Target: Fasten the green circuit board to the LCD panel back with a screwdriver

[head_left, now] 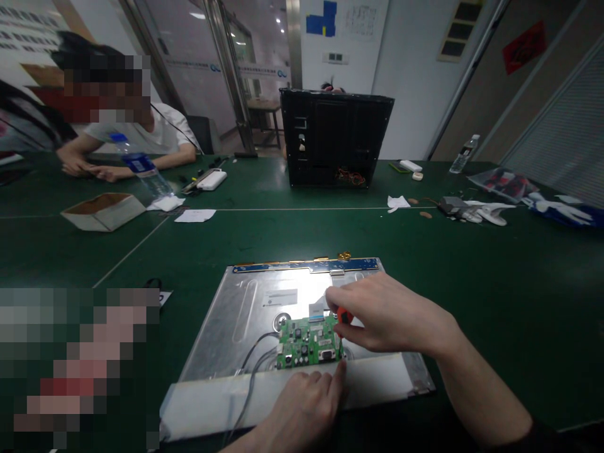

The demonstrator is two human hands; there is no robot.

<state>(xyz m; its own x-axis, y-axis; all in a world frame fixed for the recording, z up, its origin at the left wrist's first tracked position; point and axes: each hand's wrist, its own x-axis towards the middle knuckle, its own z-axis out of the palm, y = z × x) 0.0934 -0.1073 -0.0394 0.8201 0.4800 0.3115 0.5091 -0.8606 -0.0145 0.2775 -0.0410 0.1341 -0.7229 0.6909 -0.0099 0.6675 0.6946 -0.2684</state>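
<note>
Right fingers (pixel 340 297) clamp your screwdriver (pixel 346 310); left fingers (pixel 338 379), can't tell. Tilt it, and slipping could gouge that circuit board (pixel 304 335)!

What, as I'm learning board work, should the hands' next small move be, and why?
Probably the right hand should settle the tip of the red-handled tool before any turning. The tool points down at the right side of the green circuit board, the left hand has its index finger near the lower right corner, and whether the tip is seated can't be seen.
</note>
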